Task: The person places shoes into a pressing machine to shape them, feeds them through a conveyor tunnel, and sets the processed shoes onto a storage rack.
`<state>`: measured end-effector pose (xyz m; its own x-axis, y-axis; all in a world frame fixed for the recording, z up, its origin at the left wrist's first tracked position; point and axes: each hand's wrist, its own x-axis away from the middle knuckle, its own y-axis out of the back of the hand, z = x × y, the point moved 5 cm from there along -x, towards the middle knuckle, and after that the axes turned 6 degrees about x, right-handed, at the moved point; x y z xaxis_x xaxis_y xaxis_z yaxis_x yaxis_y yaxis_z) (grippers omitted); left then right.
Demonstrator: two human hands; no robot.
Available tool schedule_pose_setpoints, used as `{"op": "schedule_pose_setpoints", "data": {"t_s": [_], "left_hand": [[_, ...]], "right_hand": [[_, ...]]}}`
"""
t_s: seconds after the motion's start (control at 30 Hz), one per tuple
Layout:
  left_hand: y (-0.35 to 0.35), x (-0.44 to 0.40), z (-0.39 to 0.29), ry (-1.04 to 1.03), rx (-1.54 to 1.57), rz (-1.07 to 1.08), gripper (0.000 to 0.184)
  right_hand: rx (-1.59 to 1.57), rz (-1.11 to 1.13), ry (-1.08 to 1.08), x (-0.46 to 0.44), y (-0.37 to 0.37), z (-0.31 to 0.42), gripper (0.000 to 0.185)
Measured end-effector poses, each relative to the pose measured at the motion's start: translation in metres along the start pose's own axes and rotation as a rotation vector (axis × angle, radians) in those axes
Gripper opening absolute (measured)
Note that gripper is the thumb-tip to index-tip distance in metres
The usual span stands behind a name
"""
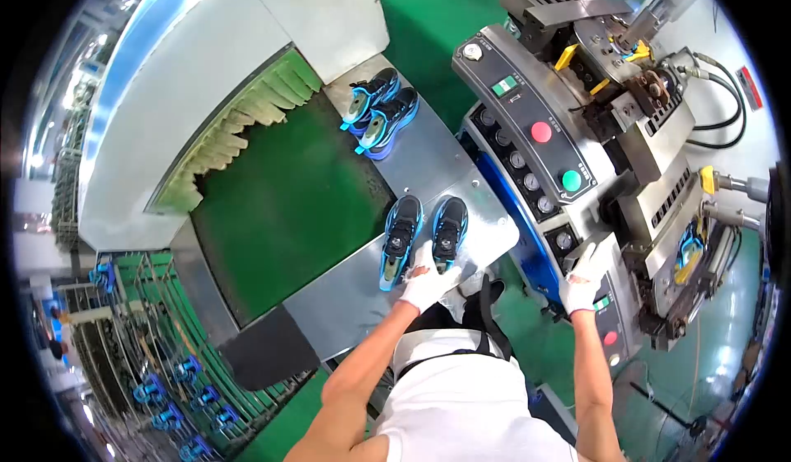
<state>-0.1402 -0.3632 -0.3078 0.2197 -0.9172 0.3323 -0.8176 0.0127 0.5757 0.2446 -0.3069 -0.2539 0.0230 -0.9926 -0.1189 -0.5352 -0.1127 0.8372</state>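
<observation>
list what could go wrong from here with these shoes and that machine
The left hand is close beside the nearer pair of shoes, so a careless move might knock one off the metal ledge.

The right hand is by the lower control panel, where it could accidentally press the red button.

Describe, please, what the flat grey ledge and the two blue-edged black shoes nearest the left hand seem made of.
Flat grey ledge: probably satin metal, given its soft sheen. Blue-edged black shoes: likely matte textile, showing little shine; smooth edging possibly rubber.
</observation>
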Motion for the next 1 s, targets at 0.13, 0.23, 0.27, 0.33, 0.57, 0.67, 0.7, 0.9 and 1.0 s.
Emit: {"op": "schedule_pose_setpoints", "data": {"t_s": [0.13, 0.23, 0.27, 0.33, 0.57, 0.67, 0.7, 0.9, 1.0], "left_hand": [[0.108, 0.014, -0.018, -0.594, 0.003, -0.004, 0.063], [0.137, -0.013, -0.009, -0.612, -0.238, -0.014, 0.058], [0.136, -0.025, -0.003, -0.622, -0.269, 0.070, 0.056], [0.114, -0.047, 0.025, -0.735, -0.321, 0.286, 0.054], [0.085, -0.094, 0.011, -0.920, -0.184, 0.430, 0.017], [0.080, -0.114, 0.003, -0.758, -0.073, 0.408, 0.024], [0.076, -0.122, 0.001, -0.883, -0.128, 0.457, 0.028], [0.065, -0.127, -0.026, -0.914, -0.227, 0.592, 0.021], [0.076, -0.120, -0.015, -0.579, -0.175, 0.688, 0.025]], "right_hand": [[-0.601, 0.307, -0.102, -0.007, 0.058, 0.023, 0.103], [-1.088, 0.606, -0.067, 0.006, 0.129, 0.093, 0.105], [-1.426, 0.652, -0.053, 0.009, 0.154, 0.127, 0.106], [-1.269, 0.781, -0.073, 0.031, 0.142, 0.183, 0.113], [-1.250, 0.594, -0.499, 0.059, 0.096, 0.302, 0.080], [-1.318, 0.634, -0.421, 0.051, 0.088, 0.288, 0.081], [-1.264, 0.659, -0.413, 0.043, 0.100, 0.273, 0.084], [-1.187, 0.883, -0.227, 0.010, 0.117, 0.235, 0.055], [-1.228, 0.892, -0.213, 0.012, 0.118, 0.226, 0.054]]}}
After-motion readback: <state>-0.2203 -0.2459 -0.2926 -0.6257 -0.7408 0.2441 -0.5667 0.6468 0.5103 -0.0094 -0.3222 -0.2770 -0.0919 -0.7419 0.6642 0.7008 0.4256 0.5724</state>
